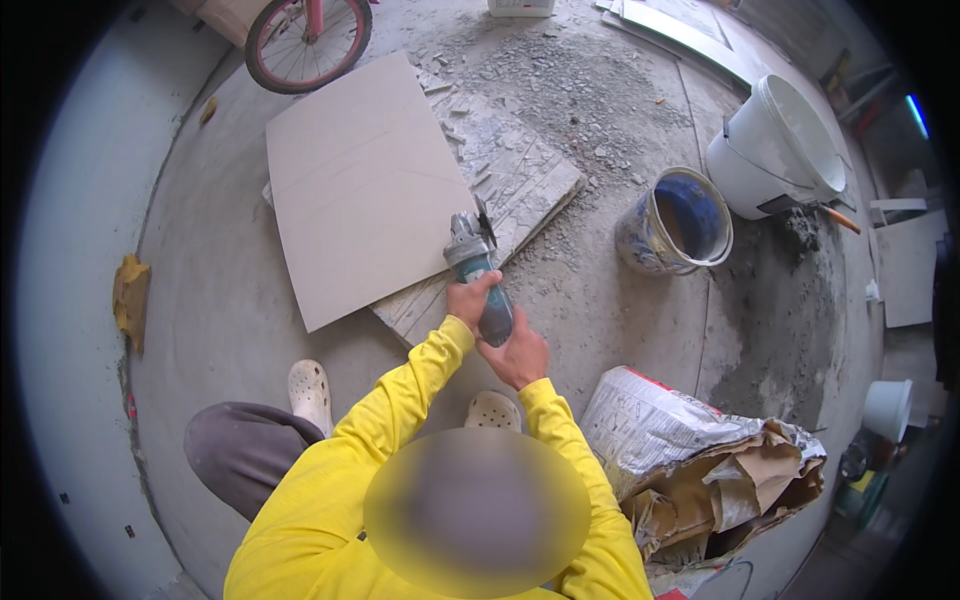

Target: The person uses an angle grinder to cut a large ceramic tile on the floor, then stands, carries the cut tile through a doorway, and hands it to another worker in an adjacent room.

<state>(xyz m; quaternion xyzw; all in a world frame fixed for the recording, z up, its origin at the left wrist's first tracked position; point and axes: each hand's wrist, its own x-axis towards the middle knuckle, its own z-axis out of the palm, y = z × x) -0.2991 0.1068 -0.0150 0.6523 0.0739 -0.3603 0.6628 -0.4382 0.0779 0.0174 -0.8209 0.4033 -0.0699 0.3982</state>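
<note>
In the head view my left hand [468,303] is wrapped round the body of a teal and grey angle grinder [470,262], near its metal head. My right hand [517,355] grips the rear of the grinder just below it. The grinder's head and disc are over the lower right corner area of a large beige tile [360,190]. The tile lies on a worn, scored board [530,170] strewn with narrow offcuts.
A pink bicycle [305,55] stands at the upper left. A blue-lined bucket [640,225] and white bucket [750,160] sit right, among rubble. A torn paper sack [650,430] lies lower right. A wall [80,280] runs along the left; boards [690,35] lie at the back.
</note>
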